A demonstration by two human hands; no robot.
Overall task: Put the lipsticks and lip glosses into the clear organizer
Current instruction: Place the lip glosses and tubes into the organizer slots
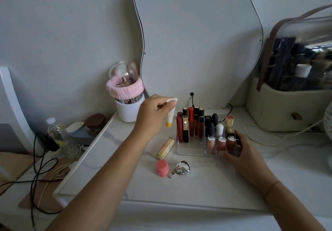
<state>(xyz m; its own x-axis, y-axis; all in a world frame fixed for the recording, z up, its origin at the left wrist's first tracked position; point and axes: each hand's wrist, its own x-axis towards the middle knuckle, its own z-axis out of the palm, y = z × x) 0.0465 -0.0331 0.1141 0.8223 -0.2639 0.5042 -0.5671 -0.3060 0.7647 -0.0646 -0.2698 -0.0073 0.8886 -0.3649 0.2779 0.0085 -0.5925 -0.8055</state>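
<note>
The clear organizer stands on the white marble-look table, holding several upright lipsticks and lip glosses. My left hand holds a white tube with an orange cap cap-down, just left of and above the organizer's back row. My right hand grips the organizer's front right corner, fingers curled round its side next to the pink glosses. A gold and pink lipstick lies on the table left of the organizer. A small pink jar stands in front of it.
A silver keyring charm lies by the pink jar. A white brush holder with a pink headband stands at the back left, a wavy mirror behind, a beige cosmetic case at right. Cables and a bottle sit on the left.
</note>
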